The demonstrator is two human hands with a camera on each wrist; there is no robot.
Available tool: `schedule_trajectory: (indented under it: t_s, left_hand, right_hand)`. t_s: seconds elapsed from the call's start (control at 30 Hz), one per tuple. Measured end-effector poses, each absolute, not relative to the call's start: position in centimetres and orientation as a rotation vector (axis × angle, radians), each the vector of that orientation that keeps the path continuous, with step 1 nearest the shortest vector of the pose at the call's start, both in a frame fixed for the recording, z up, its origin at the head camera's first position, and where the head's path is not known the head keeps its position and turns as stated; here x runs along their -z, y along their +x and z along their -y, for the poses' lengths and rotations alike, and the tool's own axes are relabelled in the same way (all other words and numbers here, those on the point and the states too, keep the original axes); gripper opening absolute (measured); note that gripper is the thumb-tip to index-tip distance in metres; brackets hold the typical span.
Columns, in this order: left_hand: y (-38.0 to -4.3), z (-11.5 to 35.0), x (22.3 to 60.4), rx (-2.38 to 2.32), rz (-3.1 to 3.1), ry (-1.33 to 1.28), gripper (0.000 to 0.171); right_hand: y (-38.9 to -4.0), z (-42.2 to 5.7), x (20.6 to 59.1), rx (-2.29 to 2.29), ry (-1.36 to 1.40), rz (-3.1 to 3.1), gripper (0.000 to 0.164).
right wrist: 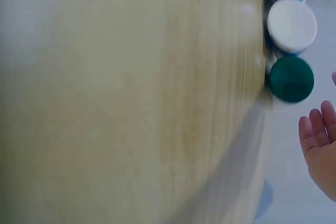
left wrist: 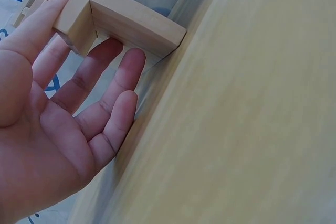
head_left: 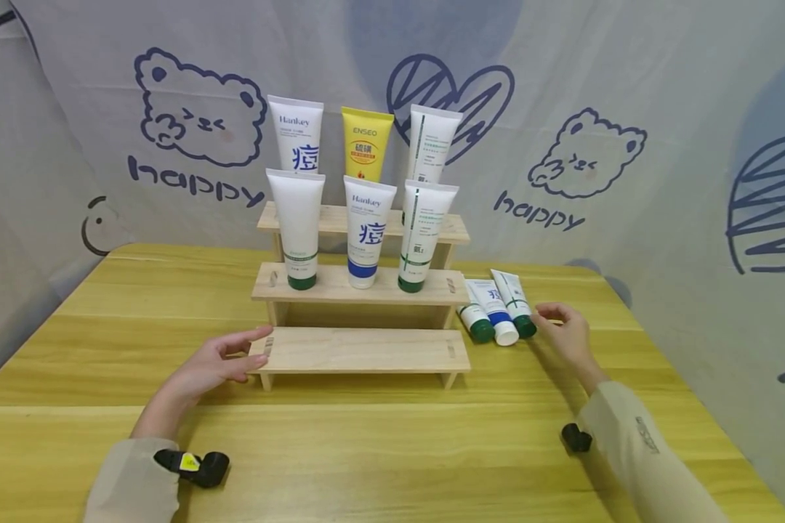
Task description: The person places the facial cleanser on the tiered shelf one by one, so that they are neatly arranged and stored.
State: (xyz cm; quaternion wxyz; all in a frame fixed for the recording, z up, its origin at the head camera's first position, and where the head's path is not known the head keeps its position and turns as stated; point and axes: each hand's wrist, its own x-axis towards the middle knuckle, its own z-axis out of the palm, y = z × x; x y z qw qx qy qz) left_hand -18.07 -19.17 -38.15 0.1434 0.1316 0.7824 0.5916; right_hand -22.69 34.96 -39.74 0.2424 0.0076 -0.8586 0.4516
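– Your left hand (head_left: 208,365) is loosely spread, touching the pale wooden three-tier stand (head_left: 360,352) at its lowest step.
– On it, six upright squeeze tubes (head_left: 368,225), five white, one yellow!
– Right of the stand, three white tubes (head_left: 495,306) lie side by side, capped green, white, green.
– And your relaxed, empty right hand (head_left: 570,338) is just beside them!

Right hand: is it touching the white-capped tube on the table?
Apart: the head view shows a green-capped tube lying between the right hand and the white-capped tube.
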Motion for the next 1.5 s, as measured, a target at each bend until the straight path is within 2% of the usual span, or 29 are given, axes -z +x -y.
schedule_trajectory:
  t_s: [0.33,0.67,1.17,1.5]
  left_hand:
    - [-18.0,19.3,38.2,-1.714,-2.254,0.370,0.057]
    - [-18.1,19.2,38.4,-1.706,-2.284,0.377,0.057]
    - [-18.2,19.3,38.3,-1.699,-2.274,0.381,0.057]
    - [-18.2,19.3,38.3,-1.701,-2.267,0.362,0.058]
  right_hand:
    - [-22.5,-34.9,38.4,-1.245,-0.183,2.454,0.033]
    - [-22.9,-34.9,37.8,-1.434,-0.161,2.721,0.065]
    - [-24.2,-33.5,37.1,-1.502,-0.111,2.865,0.055]
    - [-24.5,-33.3,37.0,-1.536,-0.267,2.875,0.052]
